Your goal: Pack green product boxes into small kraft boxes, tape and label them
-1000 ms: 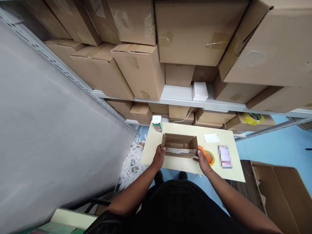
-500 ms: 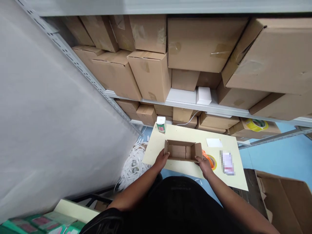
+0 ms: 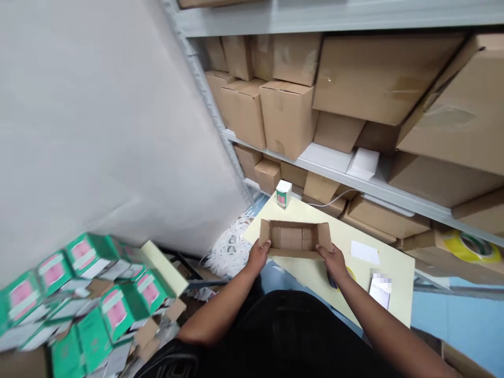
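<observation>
A small open cardboard box [image 3: 293,253], its inside showing and nothing in it, is held level over the near edge of the pale yellow table [image 3: 315,273]. My left hand [image 3: 259,256] grips its left end, thumb on the rim. On the opposite end my right hand [image 3: 332,260] is closed round the cardboard the same way. Partly hidden behind my right wrist lies a roll of yellow tape [image 3: 350,273]. A small green and white carton [image 3: 283,194] stands at the table's far left corner.
Shelves [image 3: 334,170] of brown cartons [image 3: 285,118] rise behind the table. A white card [image 3: 365,252] and a phone-like object [image 3: 380,291] lie on the right. Green and pink boxes [image 3: 118,310] are heaped at lower left. Shredded paper [image 3: 226,249] covers floor by the wall [image 3: 118,131].
My view has swung left, bringing the heap of green boxes into sight. Both hands still hold the cardboard box, now lifted and turned leftward relative to the table.
</observation>
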Demonstrator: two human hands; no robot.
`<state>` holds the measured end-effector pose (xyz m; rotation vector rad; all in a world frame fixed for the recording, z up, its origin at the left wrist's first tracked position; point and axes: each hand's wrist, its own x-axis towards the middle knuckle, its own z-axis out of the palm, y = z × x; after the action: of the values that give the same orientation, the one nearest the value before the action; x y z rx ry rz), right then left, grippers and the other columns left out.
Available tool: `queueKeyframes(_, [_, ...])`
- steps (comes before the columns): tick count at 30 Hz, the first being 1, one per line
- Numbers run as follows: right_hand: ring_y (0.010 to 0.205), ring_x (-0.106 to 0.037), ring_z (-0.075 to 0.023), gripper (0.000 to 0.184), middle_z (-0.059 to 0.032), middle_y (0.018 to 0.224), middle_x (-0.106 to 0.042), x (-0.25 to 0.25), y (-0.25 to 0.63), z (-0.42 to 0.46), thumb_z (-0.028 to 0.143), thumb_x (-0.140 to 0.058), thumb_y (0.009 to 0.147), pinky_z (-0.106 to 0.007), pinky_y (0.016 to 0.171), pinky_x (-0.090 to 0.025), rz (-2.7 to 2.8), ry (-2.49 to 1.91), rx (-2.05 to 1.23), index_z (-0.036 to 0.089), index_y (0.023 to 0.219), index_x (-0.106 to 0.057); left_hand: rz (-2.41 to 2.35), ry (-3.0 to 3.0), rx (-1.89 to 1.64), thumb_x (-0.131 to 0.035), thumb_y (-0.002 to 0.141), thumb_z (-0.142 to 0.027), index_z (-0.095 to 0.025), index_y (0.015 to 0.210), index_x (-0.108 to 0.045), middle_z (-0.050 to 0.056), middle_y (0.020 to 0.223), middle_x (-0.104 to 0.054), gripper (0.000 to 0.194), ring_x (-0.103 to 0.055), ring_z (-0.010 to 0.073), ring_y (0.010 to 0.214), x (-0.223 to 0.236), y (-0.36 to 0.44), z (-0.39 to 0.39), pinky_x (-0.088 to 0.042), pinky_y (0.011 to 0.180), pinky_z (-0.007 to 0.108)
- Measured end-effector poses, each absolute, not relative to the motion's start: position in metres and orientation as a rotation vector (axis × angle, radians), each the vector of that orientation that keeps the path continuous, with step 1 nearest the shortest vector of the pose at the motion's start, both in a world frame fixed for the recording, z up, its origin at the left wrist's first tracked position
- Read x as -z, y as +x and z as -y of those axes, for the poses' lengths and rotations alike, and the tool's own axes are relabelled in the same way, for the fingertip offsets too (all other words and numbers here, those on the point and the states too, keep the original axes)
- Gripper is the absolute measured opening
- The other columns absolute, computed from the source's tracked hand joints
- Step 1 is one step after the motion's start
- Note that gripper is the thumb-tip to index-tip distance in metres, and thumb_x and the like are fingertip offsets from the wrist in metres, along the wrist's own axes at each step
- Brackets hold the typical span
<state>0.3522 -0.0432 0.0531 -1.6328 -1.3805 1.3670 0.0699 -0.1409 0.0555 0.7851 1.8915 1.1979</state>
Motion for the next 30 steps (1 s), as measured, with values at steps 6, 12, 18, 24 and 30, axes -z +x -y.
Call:
queueKeyframes(6, [0.084, -0.071, -0.0282, 0.044, -0.0047, 0.084, -0.078, -0.077, 0.302, 0.040, 0.057, -0.071, 0.075, -0.033, 0.071, -0.051, 1.621, -1.481, -1.481, 0.018, 0.093, -0.075, -2.020, 0.656, -1.357, -0.057, 0.090, -0.057, -0.017, 0.110, -0.071, 0.010, 0.104, -0.076, 0.047, -0.069, 0.0313, 0.103, -0.076, 0.053, 0.204, -0.053, 0.093, 0.043])
queueKeyframes(12, [0.087, -0.073, -0.0302, 0.044, -0.0075, 0.087, -0.079, -0.092, 0.229, 0.073, 0.056, -0.070, 0.075, -0.034, 0.071, -0.053, 1.872, -1.320, -1.552, 0.016, 0.093, -0.076, -2.150, 0.476, -1.523, -0.053, 0.093, -0.056, -0.016, 0.110, -0.070, 0.009, 0.103, -0.075, 0.046, -0.069, 0.0281, 0.098, -0.095, 0.022, 0.290, -0.052, 0.087, 0.038])
queueKeyframes(18, [0.085, -0.074, -0.0310, 0.041, -0.0096, 0.082, -0.079, -0.110, 0.141, 0.141, 0.055, -0.067, 0.076, -0.033, 0.069, -0.052, 2.183, -1.147, -1.479, 0.015, 0.084, -0.076, -2.229, 0.356, -1.691, -0.054, 0.095, -0.052, -0.018, 0.120, -0.069, 0.011, 0.117, -0.074, 0.045, -0.066, 0.0293, 0.113, -0.113, -0.014, 0.406, -0.049, 0.100, 0.040])
queueKeyframes(24, [0.081, -0.074, -0.0309, 0.041, -0.0111, 0.078, -0.079, -0.128, 0.054, 0.245, 0.056, -0.066, 0.073, -0.032, 0.065, -0.051, 2.325, -0.999, -1.459, 0.017, 0.078, -0.075, -2.245, 0.290, -1.822, -0.054, 0.095, -0.054, -0.019, 0.123, -0.068, 0.011, 0.123, -0.072, 0.047, -0.065, 0.0293, 0.118, -0.120, -0.052, 0.538, -0.048, 0.104, 0.040])
queueKeyframes(30, [0.075, -0.074, -0.0306, 0.041, -0.0121, 0.075, -0.077, -0.144, -0.014, 0.321, 0.055, -0.066, 0.070, -0.032, 0.059, -0.052, 2.371, -0.905, -1.531, 0.015, 0.077, -0.075, -2.218, 0.506, -1.863, -0.058, 0.094, -0.055, -0.020, 0.133, -0.066, 0.011, 0.138, -0.067, 0.053, -0.059, 0.0298, 0.130, -0.142, -0.089, 0.657, -0.044, 0.113, 0.042])
